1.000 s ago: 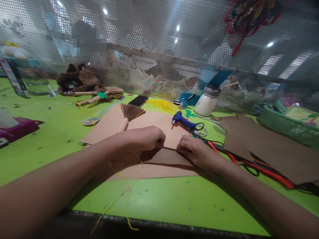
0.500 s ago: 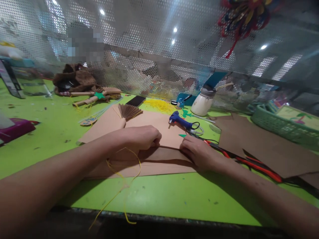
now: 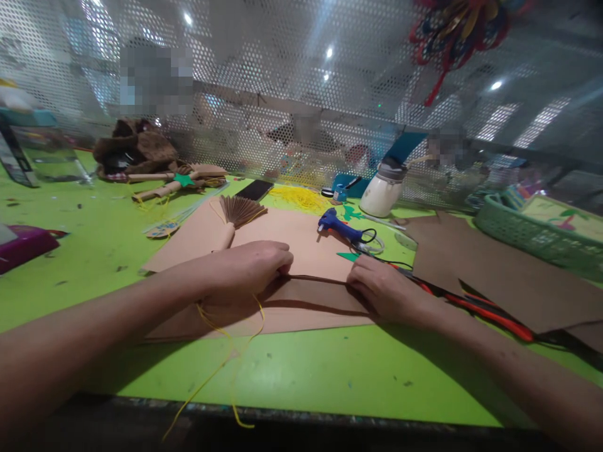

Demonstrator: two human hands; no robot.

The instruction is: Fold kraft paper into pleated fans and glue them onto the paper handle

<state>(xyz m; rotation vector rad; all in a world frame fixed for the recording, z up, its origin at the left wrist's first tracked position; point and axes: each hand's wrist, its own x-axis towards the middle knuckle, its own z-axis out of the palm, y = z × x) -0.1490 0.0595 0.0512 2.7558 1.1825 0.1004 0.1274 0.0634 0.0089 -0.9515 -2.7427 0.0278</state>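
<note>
Both my hands pinch the folded edge of a sheet of brown paper (image 3: 315,294), which lies over more brown paper on the green table. My left hand (image 3: 257,267) is closed on the fold's left part, fingertips pressed together. At the fold's right end my right hand (image 3: 381,285) grips it, fingers curled and partly hidden. A pleated paper fan (image 3: 239,212) with a rolled paper handle lies beyond my left hand. Yellow string (image 3: 219,326) trails from under my left wrist to the table's front edge. A green paper point (image 3: 347,256) shows beside my right fingers.
A blue glue gun (image 3: 336,226) lies just beyond the paper. Orange-handled scissors (image 3: 494,317) and brown sheets (image 3: 509,276) are at right, near a green basket (image 3: 527,235). A white bottle (image 3: 381,191), a phone (image 3: 254,189) and yellow shreds (image 3: 299,199) sit at the back.
My left hand has slid a little left along the fold, and my right hand slightly right, so more of the creased edge shows between them. Both stay closed on the paper.
</note>
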